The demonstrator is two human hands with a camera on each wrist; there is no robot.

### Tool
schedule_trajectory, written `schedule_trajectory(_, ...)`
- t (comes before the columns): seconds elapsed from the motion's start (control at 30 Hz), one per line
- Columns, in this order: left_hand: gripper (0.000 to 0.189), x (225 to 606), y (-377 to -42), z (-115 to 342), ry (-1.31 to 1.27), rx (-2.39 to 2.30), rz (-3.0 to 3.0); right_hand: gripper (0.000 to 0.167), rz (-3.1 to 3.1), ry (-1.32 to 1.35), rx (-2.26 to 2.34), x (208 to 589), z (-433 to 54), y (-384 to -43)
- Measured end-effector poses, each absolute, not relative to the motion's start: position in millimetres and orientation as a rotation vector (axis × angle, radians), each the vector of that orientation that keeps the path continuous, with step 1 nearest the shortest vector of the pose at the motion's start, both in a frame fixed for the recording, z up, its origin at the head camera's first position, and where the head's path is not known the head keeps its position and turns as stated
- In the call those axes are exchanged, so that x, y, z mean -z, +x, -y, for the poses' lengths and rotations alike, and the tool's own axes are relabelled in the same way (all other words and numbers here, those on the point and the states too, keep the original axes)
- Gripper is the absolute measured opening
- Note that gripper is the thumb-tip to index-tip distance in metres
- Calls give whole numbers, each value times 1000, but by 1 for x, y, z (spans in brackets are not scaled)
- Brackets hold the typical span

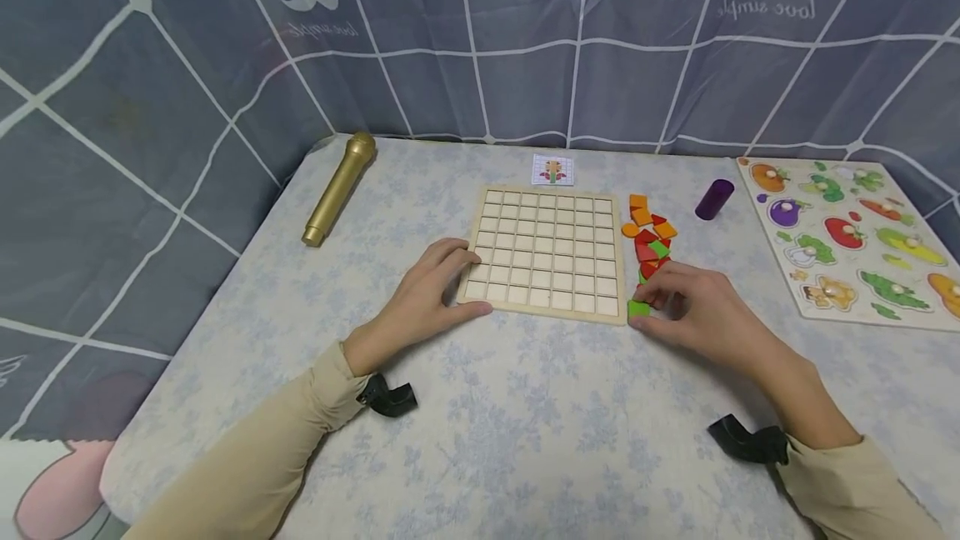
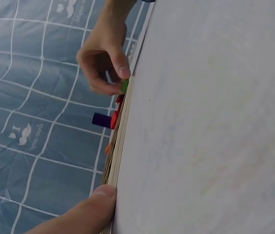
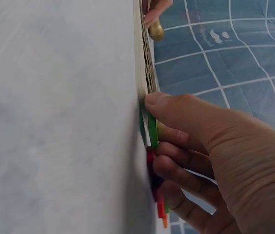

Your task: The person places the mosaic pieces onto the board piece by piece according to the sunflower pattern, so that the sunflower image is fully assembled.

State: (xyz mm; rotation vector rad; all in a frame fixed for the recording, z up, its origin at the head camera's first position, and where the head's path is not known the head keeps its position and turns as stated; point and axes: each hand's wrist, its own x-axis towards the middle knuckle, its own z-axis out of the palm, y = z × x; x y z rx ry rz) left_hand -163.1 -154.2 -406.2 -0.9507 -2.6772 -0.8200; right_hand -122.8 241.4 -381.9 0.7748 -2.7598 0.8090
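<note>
A square wooden grid board [image 1: 618, 273] lies on the table in the head view. My left hand [image 1: 427, 290] rests at its near left corner, fingertips on the left rim and thumb [image 2: 91, 212] straight along the front edge. Beside the near right corner, my right hand [image 1: 693, 315] pinches a green square tile [image 1: 638, 309] between thumb and fingers. The right wrist view shows this green tile [image 3: 152, 129] tilted under the thumb, close to the tabletop. A loose pile of red tiles [image 1: 646, 252], orange tiles [image 1: 638, 216] and another green tile [image 1: 659, 249] runs along the board's right side, partly hidden by my right hand.
Behind the board lies a small picture card [image 1: 552, 170]. A gold microphone [image 1: 340, 190] lies at the left. On the right are a purple cylinder [image 1: 715, 199] and a vegetable puzzle board [image 1: 862, 248]. A grey checked curtain [image 1: 525, 23] hangs behind the table.
</note>
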Motion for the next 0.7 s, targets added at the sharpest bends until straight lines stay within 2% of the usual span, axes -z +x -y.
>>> schedule_trajectory(0.2,64,410,-163,154,-923,840,2678,24,2756,805,-808,373,-227,-130)
schedule_trajectory(0.43,64,409,-163,152,-893,890,2652,20,2785,864,-829,364,-189,-143)
schedule_trajectory(0.7,64,407,-159,144,-899,900,2666,23,2784,828,-929,372,-152,-148)
